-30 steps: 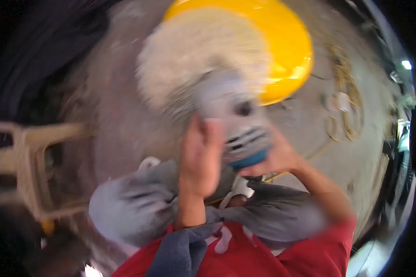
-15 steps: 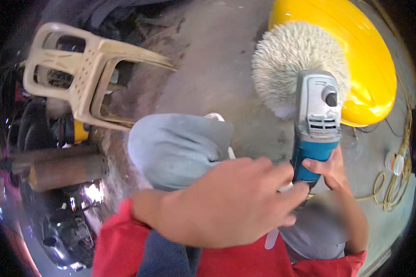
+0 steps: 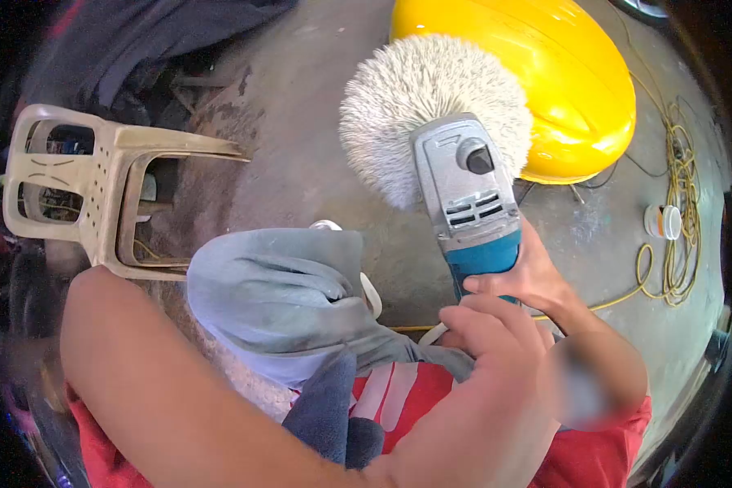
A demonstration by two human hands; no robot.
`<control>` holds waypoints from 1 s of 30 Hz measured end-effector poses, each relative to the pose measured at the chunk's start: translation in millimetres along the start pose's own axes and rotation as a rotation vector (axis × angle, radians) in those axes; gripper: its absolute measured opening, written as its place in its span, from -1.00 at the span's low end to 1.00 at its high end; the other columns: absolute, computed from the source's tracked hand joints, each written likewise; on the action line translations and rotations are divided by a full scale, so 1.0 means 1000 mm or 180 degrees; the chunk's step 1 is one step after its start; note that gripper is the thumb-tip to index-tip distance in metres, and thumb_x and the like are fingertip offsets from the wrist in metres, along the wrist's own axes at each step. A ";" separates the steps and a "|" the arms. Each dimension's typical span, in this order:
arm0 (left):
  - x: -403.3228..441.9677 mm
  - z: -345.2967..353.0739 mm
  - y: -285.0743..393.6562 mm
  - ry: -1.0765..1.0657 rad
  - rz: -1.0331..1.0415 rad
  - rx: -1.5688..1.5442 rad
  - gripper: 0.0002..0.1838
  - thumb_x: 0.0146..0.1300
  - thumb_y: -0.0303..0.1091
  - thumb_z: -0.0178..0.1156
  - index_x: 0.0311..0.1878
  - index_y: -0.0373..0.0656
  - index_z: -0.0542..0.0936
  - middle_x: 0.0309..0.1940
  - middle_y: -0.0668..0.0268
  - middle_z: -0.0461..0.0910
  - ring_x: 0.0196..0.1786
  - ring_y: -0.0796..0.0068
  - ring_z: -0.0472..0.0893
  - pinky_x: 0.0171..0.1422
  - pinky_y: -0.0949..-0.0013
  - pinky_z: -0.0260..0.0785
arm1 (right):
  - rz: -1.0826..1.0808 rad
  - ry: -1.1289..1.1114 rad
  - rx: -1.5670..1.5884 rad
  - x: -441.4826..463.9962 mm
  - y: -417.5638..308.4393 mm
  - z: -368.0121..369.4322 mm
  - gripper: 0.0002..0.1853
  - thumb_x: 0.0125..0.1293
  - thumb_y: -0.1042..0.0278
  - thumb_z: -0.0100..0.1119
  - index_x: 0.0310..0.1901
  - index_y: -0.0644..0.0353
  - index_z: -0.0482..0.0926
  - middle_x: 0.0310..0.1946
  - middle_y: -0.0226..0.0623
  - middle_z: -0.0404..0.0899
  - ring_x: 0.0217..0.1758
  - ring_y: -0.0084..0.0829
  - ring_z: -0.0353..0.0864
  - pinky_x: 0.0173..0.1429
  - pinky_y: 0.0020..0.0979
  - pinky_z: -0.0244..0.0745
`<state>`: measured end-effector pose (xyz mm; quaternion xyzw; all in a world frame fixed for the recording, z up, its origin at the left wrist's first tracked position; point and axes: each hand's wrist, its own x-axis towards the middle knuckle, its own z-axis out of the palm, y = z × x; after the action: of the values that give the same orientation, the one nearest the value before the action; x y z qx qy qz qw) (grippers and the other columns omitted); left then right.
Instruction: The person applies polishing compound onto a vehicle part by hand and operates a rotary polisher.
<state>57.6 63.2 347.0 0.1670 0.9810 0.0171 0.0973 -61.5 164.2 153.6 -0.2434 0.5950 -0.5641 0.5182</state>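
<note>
A polisher with a grey head and blue body [image 3: 464, 183] carries a round, shaggy white pad [image 3: 390, 114], which overlaps the left side of a glossy yellow piece [image 3: 581, 89]. My right hand [image 3: 529, 272] is wrapped round the blue body from the right, its thumb lying across it. Stretched across my lap, my left arm brings my left hand [image 3: 500, 337] to the rear end of the polisher. The left fingers are curled there, and what they hold is hidden. Whether pad and yellow piece touch is unclear.
A beige plastic chair [image 3: 110, 163] lies on the left, near my bent knee [image 3: 276, 285]. Yellow cord [image 3: 679, 244] is coiled on the floor at the right, beside a small white tub [image 3: 663, 221]. Dark cloth [image 3: 138, 49] hangs at the upper left.
My left hand has moved from an open reach to curled fingers at the polisher's rear end. The view has shifted, and the polisher in my right hand now appears tilted up and leftward.
</note>
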 end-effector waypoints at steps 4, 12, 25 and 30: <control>-0.003 0.010 -0.002 0.0070 0.0080 0.0048 -0.83 0.01 -0.23 0.15 -0.48 -0.13 0.55 -0.52 0.36 0.44 -0.42 0.42 0.47 -0.38 0.40 0.31 | -0.0026 0.0117 -0.0114 -0.003 -0.003 0.001 -0.09 -0.22 0.37 0.61 0.23 0.28 0.32 0.04 -0.23 0.53 0.12 -0.40 0.48 0.27 -0.32 0.36; -0.005 -0.002 -0.002 0.0008 0.0357 0.0374 -0.82 0.08 -0.26 0.15 -0.34 -0.14 0.62 -0.37 0.32 0.54 -0.29 0.41 0.53 -0.23 0.39 0.36 | -0.0016 0.0186 -0.0110 -0.001 0.001 0.007 -0.08 -0.22 0.36 0.62 0.23 0.28 0.31 0.04 -0.24 0.53 0.11 -0.41 0.48 0.26 -0.32 0.38; -0.003 -0.015 -0.029 -0.0177 0.1072 -0.0008 -0.82 0.05 -0.25 0.14 -0.37 -0.15 0.60 -0.43 0.33 0.50 -0.32 0.39 0.51 -0.27 0.40 0.34 | -0.0064 0.0271 -0.0268 0.008 0.010 0.003 -0.10 -0.20 0.34 0.59 0.23 0.29 0.30 0.01 -0.21 0.52 0.08 -0.38 0.49 0.23 -0.32 0.40; -0.006 -0.002 -0.008 -0.0138 0.0692 0.1083 -0.77 0.10 -0.30 0.17 -0.23 -0.16 0.68 -0.30 0.31 0.60 -0.21 0.39 0.57 -0.13 0.40 0.40 | -0.0089 0.0295 -0.0239 0.007 0.006 0.006 -0.10 -0.20 0.32 0.59 0.22 0.30 0.30 0.01 -0.18 0.53 0.08 -0.37 0.49 0.22 -0.32 0.40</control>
<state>60.5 53.5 350.0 0.2862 0.9436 -0.1422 0.0863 -56.5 157.3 146.8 -0.2446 0.6356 -0.5592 0.4727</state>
